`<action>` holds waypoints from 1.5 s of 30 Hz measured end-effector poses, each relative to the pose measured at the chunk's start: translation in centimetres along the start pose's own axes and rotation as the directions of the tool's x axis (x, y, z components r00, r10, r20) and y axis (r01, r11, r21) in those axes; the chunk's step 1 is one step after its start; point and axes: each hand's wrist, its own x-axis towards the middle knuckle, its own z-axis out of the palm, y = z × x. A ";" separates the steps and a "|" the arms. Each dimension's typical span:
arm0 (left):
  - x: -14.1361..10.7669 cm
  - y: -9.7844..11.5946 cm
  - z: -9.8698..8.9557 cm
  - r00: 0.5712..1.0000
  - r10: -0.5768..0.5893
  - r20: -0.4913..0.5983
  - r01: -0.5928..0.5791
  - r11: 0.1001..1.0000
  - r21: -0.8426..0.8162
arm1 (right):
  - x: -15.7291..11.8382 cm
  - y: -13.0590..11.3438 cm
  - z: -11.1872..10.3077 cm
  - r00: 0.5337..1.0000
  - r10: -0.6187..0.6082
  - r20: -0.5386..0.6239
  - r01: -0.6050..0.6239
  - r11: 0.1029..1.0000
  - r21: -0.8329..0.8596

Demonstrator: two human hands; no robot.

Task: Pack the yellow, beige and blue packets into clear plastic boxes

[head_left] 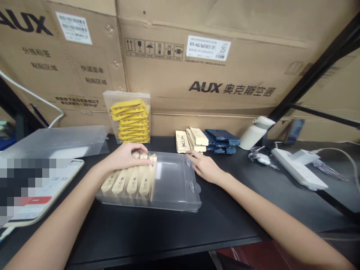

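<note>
A clear plastic box lies on the black table in front of me, its flap end to the right. Several cream paper packets with dark writing stand in a row in its left half. My left hand curves over the far end of these packets, thumb and fingers closed against them. At the box's far right corner is my right hand, its fingers bent around the flap end. The tips of those fingers are partly hidden, near a small stack of cream packets behind the box.
Yellow packets fill an upright clear box at the back. Dark blue packets, a white bottle and a power strip stand right. A tablet and a clear plastic sheet lie left. Large cartons form the back wall.
</note>
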 end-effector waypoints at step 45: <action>-0.1 -0.5 -0.3 0.985 -0.149 -0.091 0.155 0.986 0.061 | -0.5 1.5 -1.2 0.491 0.679 -0.546 -0.001 0.628 0.778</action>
